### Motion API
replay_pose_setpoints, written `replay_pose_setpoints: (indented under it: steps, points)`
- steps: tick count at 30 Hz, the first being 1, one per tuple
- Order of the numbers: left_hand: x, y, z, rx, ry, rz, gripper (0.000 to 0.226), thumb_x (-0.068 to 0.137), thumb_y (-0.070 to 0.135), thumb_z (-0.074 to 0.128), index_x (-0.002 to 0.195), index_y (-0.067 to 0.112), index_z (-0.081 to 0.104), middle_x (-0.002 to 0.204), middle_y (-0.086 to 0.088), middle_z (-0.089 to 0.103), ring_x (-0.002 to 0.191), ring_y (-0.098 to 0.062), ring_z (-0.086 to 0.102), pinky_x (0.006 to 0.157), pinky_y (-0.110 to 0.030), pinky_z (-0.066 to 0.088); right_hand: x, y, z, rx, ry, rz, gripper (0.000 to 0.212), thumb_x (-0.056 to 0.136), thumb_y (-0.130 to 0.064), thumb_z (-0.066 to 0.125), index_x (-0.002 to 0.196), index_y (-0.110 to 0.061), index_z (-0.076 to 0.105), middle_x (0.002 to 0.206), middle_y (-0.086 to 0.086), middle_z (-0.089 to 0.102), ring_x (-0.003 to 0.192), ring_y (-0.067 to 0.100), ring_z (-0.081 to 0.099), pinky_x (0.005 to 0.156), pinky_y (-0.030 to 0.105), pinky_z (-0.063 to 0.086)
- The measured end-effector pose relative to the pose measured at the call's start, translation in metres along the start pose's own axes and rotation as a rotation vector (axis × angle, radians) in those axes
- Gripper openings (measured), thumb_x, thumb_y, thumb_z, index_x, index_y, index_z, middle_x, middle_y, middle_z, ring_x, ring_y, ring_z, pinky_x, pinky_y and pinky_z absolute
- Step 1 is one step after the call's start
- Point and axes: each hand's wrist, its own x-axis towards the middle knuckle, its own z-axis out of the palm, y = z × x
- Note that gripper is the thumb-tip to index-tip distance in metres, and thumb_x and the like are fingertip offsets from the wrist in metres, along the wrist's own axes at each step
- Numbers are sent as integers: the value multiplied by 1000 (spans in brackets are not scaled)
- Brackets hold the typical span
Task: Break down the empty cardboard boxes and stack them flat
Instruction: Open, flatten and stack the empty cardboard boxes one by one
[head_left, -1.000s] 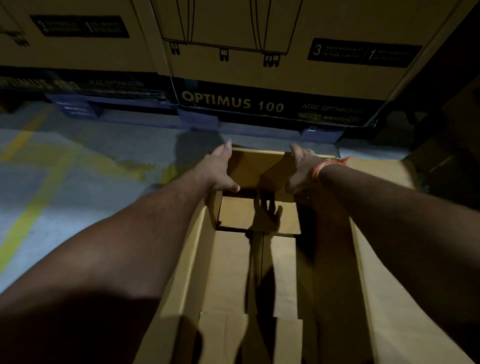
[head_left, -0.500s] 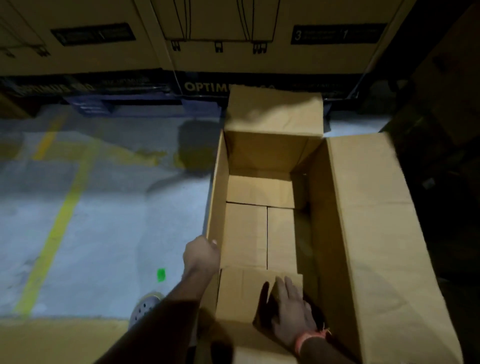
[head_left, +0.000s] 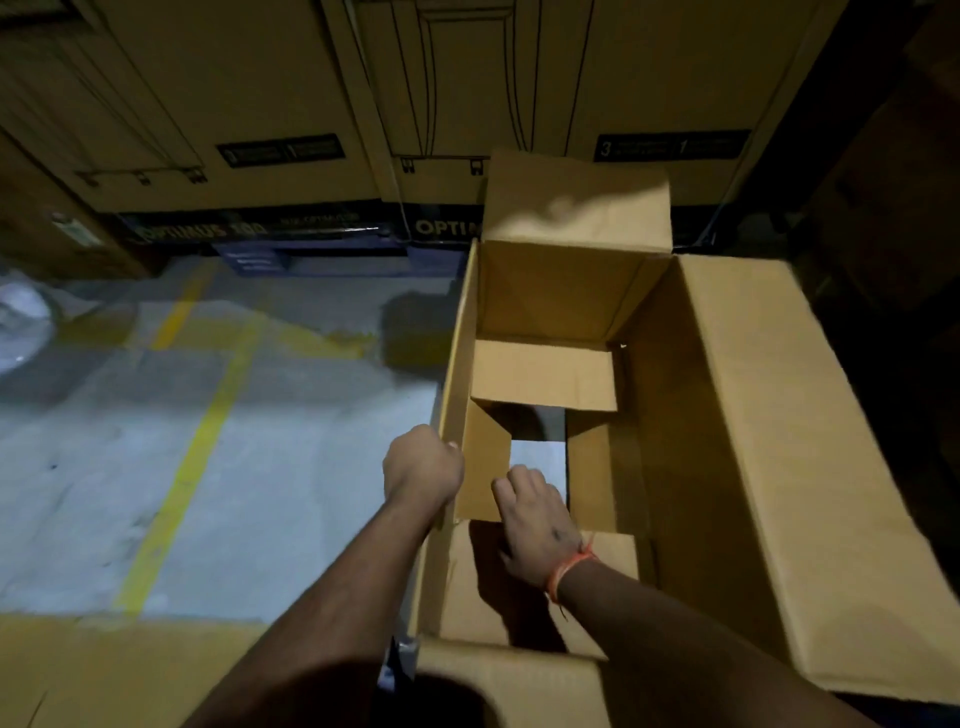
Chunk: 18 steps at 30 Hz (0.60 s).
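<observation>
Cardboard box (head_left: 727, 441), long and open-topped, is stood on the grey floor (head_left: 156, 467) just in front of a wall of printed cartons (head_left: 260, 104), with its top flaps folded outward. Its left wall is gripped at the rim by the left hand (head_left: 423, 467), whose fingers are curled over the edge. The right hand (head_left: 535, 514) is reached down inside, fingers curled round the edge of a bottom flap (head_left: 480, 467) that is lifted steeply toward the left wall. Bare floor can be seen through the gap in the base, so the bottom is judged to be partly opened already; the far flap (head_left: 543, 374) and the right-hand flap (head_left: 592, 467) are not yet raised. For the step to be done well, the wall should be kept braced by the left hand while the flap is drawn fully upright along its crease, not torn. The remaining flaps should then be freed the same way, so that the sleeve can be pushed sideways into a flat sheet. A flat piece of cardboard (head_left: 104, 670) is lying at the near left, where a stack might be made.
</observation>
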Motion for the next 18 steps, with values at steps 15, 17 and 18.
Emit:
replay_pose_setpoints:
  steps: [15, 17, 18]
  points:
    - [-5, 10, -42, -150, 12, 49, 26, 103, 32, 54, 94, 9, 64, 84, -5, 61, 72, -24, 56, 50, -28, 35, 62, 28, -13, -36, -327, 215, 62, 90, -39, 66, 141, -14, 41, 138, 15, 48, 127, 35, 48, 103, 48, 44]
    - [-6, 12, -46, -196, 12, 40, 25, 103, 32, 54, 95, 11, 64, 85, -4, 62, 73, -22, 58, 53, -28, 37, 72, 34, -14, -42, -236, 209, 68, 89, -35, 67, 146, -14, 36, 144, 14, 42, 131, 34, 43, 107, 48, 43]
    - [-7, 13, -47, -212, 14, 37, 24, 103, 32, 54, 95, 12, 64, 83, -2, 60, 70, -20, 56, 51, -27, 36, 78, 36, -14, -58, -191, 206, 74, 89, -33, 68, 150, -15, 32, 147, 13, 40, 134, 33, 40, 108, 47, 41]
